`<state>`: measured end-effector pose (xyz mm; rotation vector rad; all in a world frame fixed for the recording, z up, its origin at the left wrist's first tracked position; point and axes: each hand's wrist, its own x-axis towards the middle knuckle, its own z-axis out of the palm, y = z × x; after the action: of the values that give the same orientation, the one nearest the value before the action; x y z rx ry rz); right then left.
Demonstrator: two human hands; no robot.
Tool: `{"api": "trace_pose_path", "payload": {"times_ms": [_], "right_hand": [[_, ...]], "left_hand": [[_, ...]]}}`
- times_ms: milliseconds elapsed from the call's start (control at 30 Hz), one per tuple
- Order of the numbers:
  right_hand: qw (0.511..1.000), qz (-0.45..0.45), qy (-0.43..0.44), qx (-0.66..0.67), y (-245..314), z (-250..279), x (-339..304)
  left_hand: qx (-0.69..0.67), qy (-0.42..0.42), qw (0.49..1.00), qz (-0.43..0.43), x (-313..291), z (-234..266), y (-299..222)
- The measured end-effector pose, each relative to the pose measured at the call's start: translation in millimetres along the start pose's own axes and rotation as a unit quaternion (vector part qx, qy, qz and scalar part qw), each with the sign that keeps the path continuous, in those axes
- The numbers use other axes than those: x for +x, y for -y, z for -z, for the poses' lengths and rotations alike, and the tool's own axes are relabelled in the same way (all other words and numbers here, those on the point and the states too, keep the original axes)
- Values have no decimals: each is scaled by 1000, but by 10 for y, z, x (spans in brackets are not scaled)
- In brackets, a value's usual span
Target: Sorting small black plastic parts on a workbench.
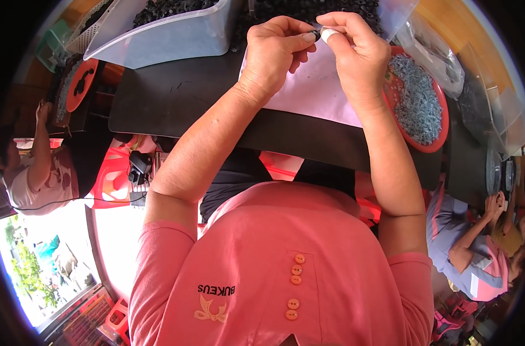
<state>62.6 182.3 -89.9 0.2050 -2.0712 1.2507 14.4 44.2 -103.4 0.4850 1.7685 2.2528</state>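
Over a pink sheet on the black table, my two hands meet fingertip to fingertip. My left hand pinches a small black piece between thumb and fingers. Thumb and forefinger of my right hand are pressed together right beside it. A white wrap covers the tip of my right thumb. Whatever the right fingers grip is too small to tell. Just beyond both hands lies a heap of small black pieces.
At left stands a clear plastic bin of black pieces. A red dish heaped with small blue-grey pieces is beside my right forearm, near a clear plastic bag. Other people sit at far left and far right.
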Motion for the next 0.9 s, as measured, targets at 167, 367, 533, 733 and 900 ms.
{"api": "trace_pose_path", "payload": {"times_ms": [167,367,533,733,900], "right_hand": [[1000,8,15,-11,11,36,12],[999,-30,7,9,-9,40,32],[997,-76,9,31,-28,16,25],[991,90,-23,-92,-62,-82,-8],[959,222,-29,-174,-67,-131,-16]], "left_hand": [[25,-6,1000,-13,-13,-16,-10],[42,1,999,-19,-30,-37,-6],[34,4,999,-13,-25,-49,21],[60,-14,997,-51,-18,-93,126],[79,-58,992,-84,-56,-114,132]]}}
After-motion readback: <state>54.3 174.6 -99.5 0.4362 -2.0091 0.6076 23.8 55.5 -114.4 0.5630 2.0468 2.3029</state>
